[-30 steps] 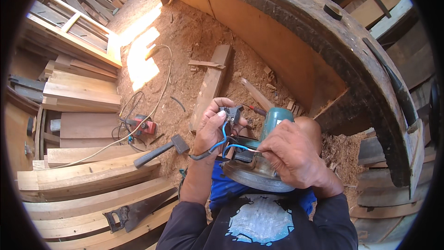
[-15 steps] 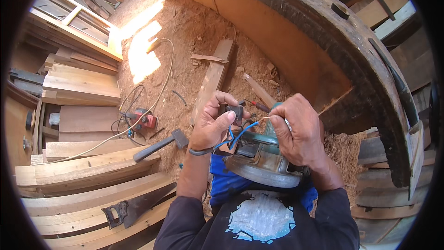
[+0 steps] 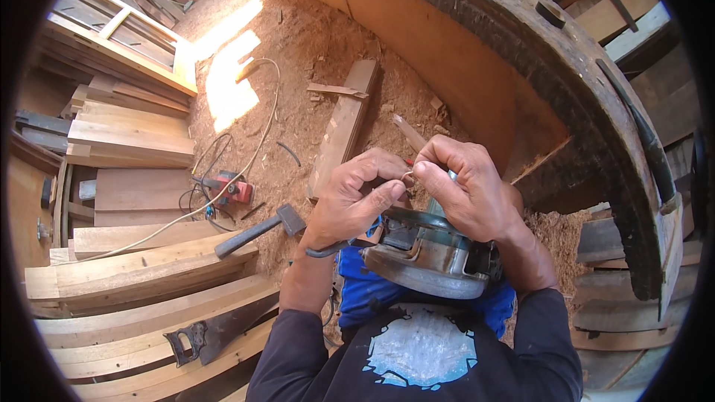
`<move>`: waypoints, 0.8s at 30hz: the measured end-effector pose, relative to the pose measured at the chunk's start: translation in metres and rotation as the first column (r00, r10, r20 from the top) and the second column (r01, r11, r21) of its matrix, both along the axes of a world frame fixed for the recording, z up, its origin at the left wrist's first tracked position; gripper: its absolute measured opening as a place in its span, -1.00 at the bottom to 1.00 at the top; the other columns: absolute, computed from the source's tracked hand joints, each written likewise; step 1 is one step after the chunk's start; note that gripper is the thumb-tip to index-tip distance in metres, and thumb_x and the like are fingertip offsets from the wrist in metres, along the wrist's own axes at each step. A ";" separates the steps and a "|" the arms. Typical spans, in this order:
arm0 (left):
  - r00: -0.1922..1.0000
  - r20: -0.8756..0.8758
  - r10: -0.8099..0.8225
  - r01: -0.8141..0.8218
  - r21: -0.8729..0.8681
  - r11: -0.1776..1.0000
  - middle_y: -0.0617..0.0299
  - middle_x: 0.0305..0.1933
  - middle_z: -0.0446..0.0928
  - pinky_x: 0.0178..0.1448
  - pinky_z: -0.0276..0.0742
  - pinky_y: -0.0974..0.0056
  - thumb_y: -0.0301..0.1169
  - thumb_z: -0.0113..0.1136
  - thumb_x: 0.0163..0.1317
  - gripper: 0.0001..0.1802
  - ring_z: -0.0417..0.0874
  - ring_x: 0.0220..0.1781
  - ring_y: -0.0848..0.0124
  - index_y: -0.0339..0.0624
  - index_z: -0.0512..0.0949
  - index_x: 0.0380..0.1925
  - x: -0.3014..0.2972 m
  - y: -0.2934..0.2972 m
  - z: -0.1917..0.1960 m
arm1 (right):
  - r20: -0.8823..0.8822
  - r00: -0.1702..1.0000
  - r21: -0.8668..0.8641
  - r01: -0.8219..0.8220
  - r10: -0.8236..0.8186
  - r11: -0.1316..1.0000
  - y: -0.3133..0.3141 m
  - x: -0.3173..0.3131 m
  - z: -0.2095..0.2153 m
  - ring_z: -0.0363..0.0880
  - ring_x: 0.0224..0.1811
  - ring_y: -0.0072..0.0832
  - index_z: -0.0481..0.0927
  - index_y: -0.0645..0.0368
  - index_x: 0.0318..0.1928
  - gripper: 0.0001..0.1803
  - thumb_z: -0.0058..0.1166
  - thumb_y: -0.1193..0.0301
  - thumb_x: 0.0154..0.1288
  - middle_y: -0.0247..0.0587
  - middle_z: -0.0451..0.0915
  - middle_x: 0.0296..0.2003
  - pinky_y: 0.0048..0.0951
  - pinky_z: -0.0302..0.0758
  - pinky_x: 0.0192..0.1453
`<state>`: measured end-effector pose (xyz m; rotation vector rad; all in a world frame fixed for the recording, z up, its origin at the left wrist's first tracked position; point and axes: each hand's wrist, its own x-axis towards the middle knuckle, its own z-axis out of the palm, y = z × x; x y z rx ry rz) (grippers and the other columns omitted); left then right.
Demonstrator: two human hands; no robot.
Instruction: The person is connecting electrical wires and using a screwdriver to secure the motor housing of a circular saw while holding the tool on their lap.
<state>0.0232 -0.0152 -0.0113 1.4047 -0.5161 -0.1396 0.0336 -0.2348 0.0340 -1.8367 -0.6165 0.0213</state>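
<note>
My left hand (image 3: 363, 192) and my right hand (image 3: 468, 187) meet above my lap, thumbs and fingertips pinched. Between the fingertips runs a thin copper-coloured wire end (image 3: 407, 174), gripped from both sides. A blue insulated wire (image 3: 375, 225) shows just below my left hand. Under the hands, a teal power tool with a rounded metal guard (image 3: 424, 272) rests on my lap; my right hand partly covers its body. Whether a small black part is still in my left palm is hidden by the fingers.
A hammer (image 3: 257, 232) and a handsaw (image 3: 216, 333) lie on stacked boards to the left. Beyond the hammer, a red power tool (image 3: 232, 190) sits among cords. A plank (image 3: 346, 123) lies on sawdust ahead. A large curved wooden piece (image 3: 462, 52) arches along the right.
My left hand has moved right and up to meet my right hand at the wire end. The small black part seen in its fingers has gone out of sight.
</note>
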 end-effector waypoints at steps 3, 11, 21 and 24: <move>0.996 0.086 0.020 -0.022 0.020 1.000 0.12 -0.07 0.57 -0.01 0.61 0.33 -0.54 0.24 0.43 -0.90 0.64 -0.11 0.46 -0.36 0.65 -0.14 0.006 0.003 -0.010 | 0.216 0.976 0.008 0.036 -0.037 0.999 0.006 0.006 -0.011 0.60 -0.35 -0.13 0.60 0.26 -0.26 -0.87 0.18 0.43 0.39 -0.05 0.60 -0.40 -0.17 0.50 -0.22; 0.999 0.015 0.046 -0.045 -0.026 0.999 0.14 -0.08 0.57 -0.03 0.57 0.31 -0.60 0.24 0.41 -0.94 0.62 -0.10 0.43 -0.33 0.65 -0.17 0.000 -0.002 -0.005 | 0.544 0.833 -0.046 0.145 -0.097 0.988 0.005 0.011 -0.016 0.57 -0.27 -0.03 0.57 0.21 -0.25 -0.83 0.28 0.39 0.33 -0.06 0.58 -0.33 -0.05 0.48 -0.17; 0.590 0.766 0.255 -0.609 0.215 0.763 0.05 -0.15 0.60 -0.22 0.56 0.29 -0.59 0.36 0.26 -0.90 0.65 -0.25 0.31 -0.26 0.66 -0.23 -0.010 -0.008 0.005 | -0.160 0.969 -0.073 -0.200 0.186 0.977 0.002 0.009 -0.013 0.55 -0.43 -0.09 0.55 0.35 -0.29 -0.64 0.00 0.29 0.61 0.08 0.54 -0.50 -0.06 0.46 -0.23; 0.546 0.793 0.271 -0.651 0.198 0.733 0.04 -0.15 0.61 -0.21 0.56 0.29 -0.59 0.35 0.26 -0.90 0.66 -0.25 0.29 -0.25 0.65 -0.23 -0.012 -0.012 0.004 | -0.405 0.860 0.056 -0.317 0.312 0.947 -0.001 0.015 -0.015 0.56 -0.43 -0.30 0.56 0.37 -0.27 -0.62 -0.03 0.29 0.63 0.00 0.57 -0.50 -0.15 0.46 -0.27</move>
